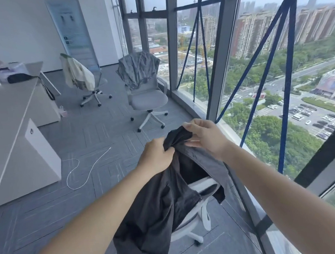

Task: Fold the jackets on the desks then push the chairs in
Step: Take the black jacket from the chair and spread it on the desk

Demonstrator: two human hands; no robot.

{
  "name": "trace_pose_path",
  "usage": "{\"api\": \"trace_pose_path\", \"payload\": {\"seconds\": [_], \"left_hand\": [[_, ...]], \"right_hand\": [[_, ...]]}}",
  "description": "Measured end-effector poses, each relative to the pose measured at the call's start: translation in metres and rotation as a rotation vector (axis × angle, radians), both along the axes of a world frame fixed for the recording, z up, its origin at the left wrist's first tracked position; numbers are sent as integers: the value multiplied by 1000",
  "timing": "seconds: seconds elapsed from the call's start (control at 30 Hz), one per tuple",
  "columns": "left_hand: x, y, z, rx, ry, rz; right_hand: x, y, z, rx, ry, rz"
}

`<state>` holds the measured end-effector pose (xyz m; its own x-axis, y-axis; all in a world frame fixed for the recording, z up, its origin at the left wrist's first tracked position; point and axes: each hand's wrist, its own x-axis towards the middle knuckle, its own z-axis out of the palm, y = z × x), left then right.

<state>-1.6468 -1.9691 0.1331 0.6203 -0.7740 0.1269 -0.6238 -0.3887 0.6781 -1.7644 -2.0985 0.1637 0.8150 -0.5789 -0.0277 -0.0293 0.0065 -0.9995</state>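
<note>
At the near chair (pixel 200 185) beside the curved window, seen from the head camera, both bare hands grip the top of a black jacket (pixel 160 209). The left hand (pixel 156 156) bunches the cloth in curled fingers. The right hand (pixel 208 139), just beside it, pinches a raised fold. From this grip the jacket hangs straight down toward the person, its long axis near vertical, its lower part draped over the chair's white back and seat.

The desk (pixel 9 120), where folding would likely happen, lies to the left across open carpet, well apart from the jacket; the left hand is the nearer one to it.

Farther off, a grey jacket (pixel 137 69) is draped over the back of a second chair (pixel 148 101), and a cream jacket (pixel 77 73) over a third chair (pixel 94 94) near the desk's far corner. A white cable (pixel 83 171) trails on the floor.

At the desk's far end sit a dark pouch (pixel 20 77) and pale items; what they hold cannot be seen.
</note>
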Motion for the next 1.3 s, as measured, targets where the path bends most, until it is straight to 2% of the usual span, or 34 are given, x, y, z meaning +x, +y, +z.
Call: {"api": "trace_pose_path", "payload": {"seconds": [0.1,0.2,0.27,0.33,0.4,0.47,0.53,0.63,0.8,0.87,0.93,1.0,1.07,1.2,1.3], "left_hand": [[4,0,8,-64,183,27],[6,0,20,-174,297,34],[4,-4,31,-237,303,10],[-2,-7,44,-298,286,1],[-8,-10,57,-375,269,-3],[-9,-10,68,-457,280,14],[-2,-2,78,-492,273,8],[18,16,82,-442,239,-84],[44,40,67,-163,258,-146],[42,37,71,-235,324,-171],[38,29,83,-397,362,-164],[40,24,98,-548,381,-151],[47,26,113,-573,376,-108],[69,39,125,-526,284,-12],[83,54,135,-566,223,28]], "right_hand": [[-14,-2,-18,-226,75,-5],[-25,2,-40,-327,279,190],[-19,13,-54,-396,334,258],[-5,33,-59,-588,366,207],[12,52,-60,-710,282,75],[26,55,-51,-694,87,-105],[34,45,-38,-671,9,-193],[42,32,-15,-600,-40,-153],[56,29,48,-529,-155,-60],[67,37,77,-464,-202,3],[80,45,101,-380,-249,50],[92,48,122,-294,-261,68],[100,47,141,-256,-262,75],[112,44,158,-406,-211,116],[125,52,154,-442,-51,207]]}}
